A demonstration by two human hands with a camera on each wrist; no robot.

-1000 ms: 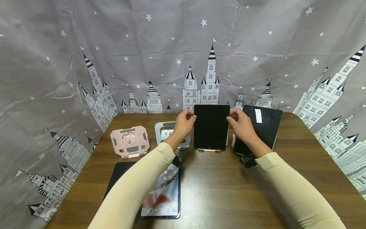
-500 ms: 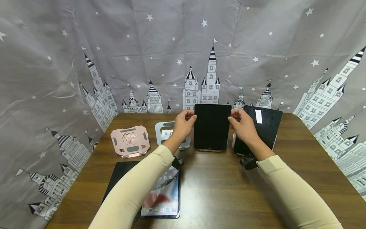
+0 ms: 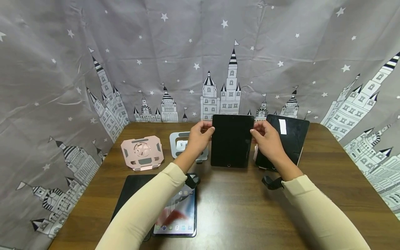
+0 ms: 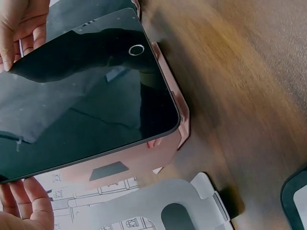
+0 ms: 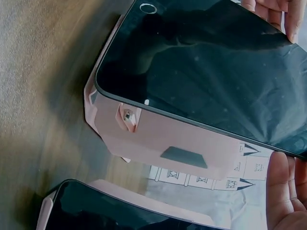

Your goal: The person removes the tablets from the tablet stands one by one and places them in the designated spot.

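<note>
Backdrop: grey curtain (image 3: 200,45) printed with white stars and castles, hanging behind a brown wooden table (image 3: 231,205) with rounded far corners. Some creases in the cloth.

Change vs 1 s ago: black tablet (image 3: 232,142) looks slightly bigger in the head view and its lower edge sits lower. Stand's front lip showed under it then; from the head camera it's now hidden. Reads as tablet pulled slightly toward the person. Right hand (image 3: 265,137) has shifted a touch outward with the tablet's edge; left hand (image 3: 200,136) is about where it was. Other devices haven't moved.

Hands: both holding the tablet, one per side edge, near the top. Thumbs at the front, fingers around behind. Tablet is upright, screen dark, home button at the bottom, just in front of a pink stand (image 5: 158,134). Wrist views show that stand behind it; can't tell if they touch.

Table, left to right: spare pink stand (image 3: 142,150), then grey stand (image 3: 173,144), partly behind the left hand. Nearer the person, a lit tablet (image 3: 184,215) lies flat showing app icons, dark flat device (image 3: 134,184) beside it, both partly covered by the left sleeve (image 3: 147,208). Right of the held tablet, another black tablet with a white label (image 3: 287,137) leans back on a stand, partly behind the right hand.
</note>
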